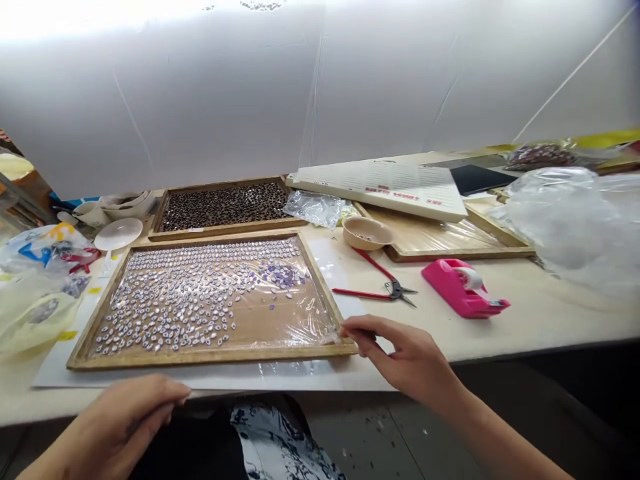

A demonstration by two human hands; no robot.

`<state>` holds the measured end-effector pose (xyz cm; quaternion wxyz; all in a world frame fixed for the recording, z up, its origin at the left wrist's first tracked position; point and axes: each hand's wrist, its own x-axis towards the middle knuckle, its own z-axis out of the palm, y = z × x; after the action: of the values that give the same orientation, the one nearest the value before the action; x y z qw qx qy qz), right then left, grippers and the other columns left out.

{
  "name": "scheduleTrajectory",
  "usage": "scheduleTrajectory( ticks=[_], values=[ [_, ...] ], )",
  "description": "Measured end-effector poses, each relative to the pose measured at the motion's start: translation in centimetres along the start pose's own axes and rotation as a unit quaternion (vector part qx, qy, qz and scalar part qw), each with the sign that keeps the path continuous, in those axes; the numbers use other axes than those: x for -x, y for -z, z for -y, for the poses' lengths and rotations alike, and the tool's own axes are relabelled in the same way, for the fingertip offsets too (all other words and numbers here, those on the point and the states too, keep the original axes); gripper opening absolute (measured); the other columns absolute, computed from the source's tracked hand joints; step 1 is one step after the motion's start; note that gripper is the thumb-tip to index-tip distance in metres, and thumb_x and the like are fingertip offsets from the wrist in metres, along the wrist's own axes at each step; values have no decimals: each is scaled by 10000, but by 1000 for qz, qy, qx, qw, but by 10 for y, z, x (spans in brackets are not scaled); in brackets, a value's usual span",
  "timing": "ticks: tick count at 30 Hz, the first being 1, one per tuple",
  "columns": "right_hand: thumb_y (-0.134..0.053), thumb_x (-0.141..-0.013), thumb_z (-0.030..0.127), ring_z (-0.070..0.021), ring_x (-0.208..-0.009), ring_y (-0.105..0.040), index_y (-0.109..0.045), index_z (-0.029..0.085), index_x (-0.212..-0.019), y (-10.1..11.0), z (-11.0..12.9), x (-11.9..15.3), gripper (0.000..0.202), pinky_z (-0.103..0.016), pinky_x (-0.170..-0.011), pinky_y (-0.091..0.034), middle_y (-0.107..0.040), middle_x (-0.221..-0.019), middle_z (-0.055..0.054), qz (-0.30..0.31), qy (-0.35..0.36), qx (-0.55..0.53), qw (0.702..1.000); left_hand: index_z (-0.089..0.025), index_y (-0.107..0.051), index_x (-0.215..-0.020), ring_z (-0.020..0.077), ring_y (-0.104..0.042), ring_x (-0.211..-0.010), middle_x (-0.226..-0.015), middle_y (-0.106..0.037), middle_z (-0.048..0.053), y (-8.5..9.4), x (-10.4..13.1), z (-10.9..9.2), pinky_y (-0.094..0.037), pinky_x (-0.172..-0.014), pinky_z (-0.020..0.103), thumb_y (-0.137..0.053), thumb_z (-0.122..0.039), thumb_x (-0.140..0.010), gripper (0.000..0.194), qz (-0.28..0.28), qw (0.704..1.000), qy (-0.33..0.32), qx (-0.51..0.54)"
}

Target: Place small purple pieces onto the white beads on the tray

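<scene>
A wood-framed tray point(210, 358) lies in front of me, its base covered with clear film. Rows and scatterings of small pale teardrop-shaped gems point(190, 293) fill much of it, with a loose heap of purple and white ones point(283, 275) toward the upper right. At the tray's front right corner, my right hand point(407, 353) is closed, thumb and fingers pinched at the frame. My left hand point(127, 417) hovers at the table's front edge, below the tray, with its fingers curled together; whatever they may hold is hidden.
Behind stands a tray of dark gems point(225, 207). To the right are red-handled pliers point(393, 290), a pink tape dispenser point(463, 290), a beige bowl point(367, 233), a white flat box point(385, 190) on another tray point(460, 252), and plastic bags point(575, 220). Left are a white spoon-shaped scoop point(119, 235) and bags point(37, 317).
</scene>
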<state>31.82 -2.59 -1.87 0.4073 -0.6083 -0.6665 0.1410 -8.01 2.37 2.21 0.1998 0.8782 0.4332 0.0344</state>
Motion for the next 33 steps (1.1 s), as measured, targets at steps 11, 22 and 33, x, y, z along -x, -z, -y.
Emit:
scheduleTrajectory(
  ticks=[11,22,33],
  values=[
    [-488,-832,126,-147,-729,-572,-659,176,-851,-47,-19,-134,179,-259,-637,-413,-651,-805,-43,112,165,151,968,-153,-554,-1076,151,-584,-745,-842,-651,67,28,-120,-45,-501,-689,277,-413,-99,-859,265,-7,921,-367,-132],
    [-485,-835,77,-141,-742,-453,-657,181,-812,-77,-37,-173,202,-259,-652,-306,-564,-812,-44,239,216,273,906,-149,-557,-890,127,-525,-567,-647,-580,2,34,-138,-41,-429,-536,240,-351,-106,-900,210,44,894,-432,-114],
    [-529,-877,138,-150,-714,-408,-603,147,-766,-80,-28,-180,134,-279,-593,-238,-554,-760,-44,281,261,338,859,-131,-545,-940,130,-547,-597,-693,-603,12,28,-137,-31,-438,-547,247,-308,-100,-914,241,41,900,-425,-89]
  ],
)
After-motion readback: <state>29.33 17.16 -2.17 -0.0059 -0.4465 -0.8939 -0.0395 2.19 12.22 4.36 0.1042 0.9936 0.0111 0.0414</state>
